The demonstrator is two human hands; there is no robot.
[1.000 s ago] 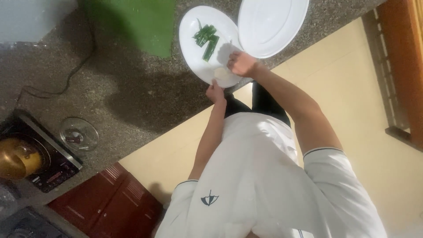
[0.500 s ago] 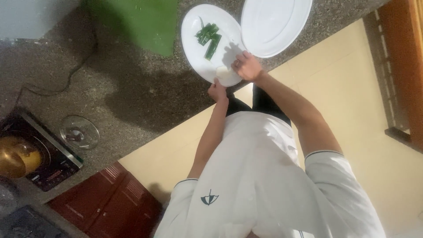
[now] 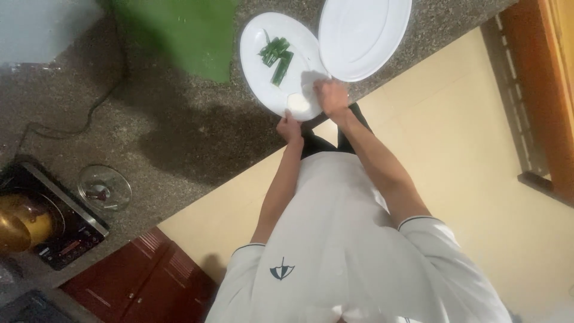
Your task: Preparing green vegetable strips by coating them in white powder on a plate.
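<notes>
A round white plate (image 3: 263,84) lies near the edge of the speckled stone counter (image 3: 179,137). On it are a few cut green stalk pieces (image 3: 277,55) and a pale white lump (image 3: 298,103). My left hand (image 3: 290,127) grips the plate's near rim. My right hand (image 3: 332,97) rests on the plate just right of the white lump, fingers curled down. Whether it holds anything is hidden.
A larger oval white plate (image 3: 365,36) overlaps the round one at the right. A big green leaf (image 3: 185,33) lies at the back. To the left are a glass lid (image 3: 104,187), a black cooktop (image 3: 66,230) with a brass pot (image 3: 17,224), and a cable (image 3: 89,113).
My right hand has slid a little toward the plate's near rim, uncovering more of the white lump. My left hand stays on the rim.
</notes>
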